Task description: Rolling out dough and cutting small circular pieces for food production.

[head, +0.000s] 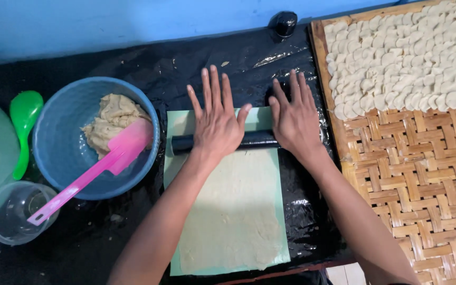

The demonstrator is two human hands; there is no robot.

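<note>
My left hand (216, 120) and my right hand (293, 116) lie flat, fingers spread, on top of a black rolling pin (257, 140). The pin lies crosswise near the far end of a pale green sheet (178, 124). A thin flattened layer of beige dough (236, 211) covers the sheet on the near side of the pin. Both palms press down on the pin; neither hand grips it.
A blue bowl (62, 153) at left holds a lump of dough (113, 119) and a pink spatula (88, 177). A green spoon (23, 119) and a clear cup (12, 214) stand further left. A woven bamboo tray (423, 174) at right carries several small dough discs (402, 53). Black plastic (149, 68) covers the surface.
</note>
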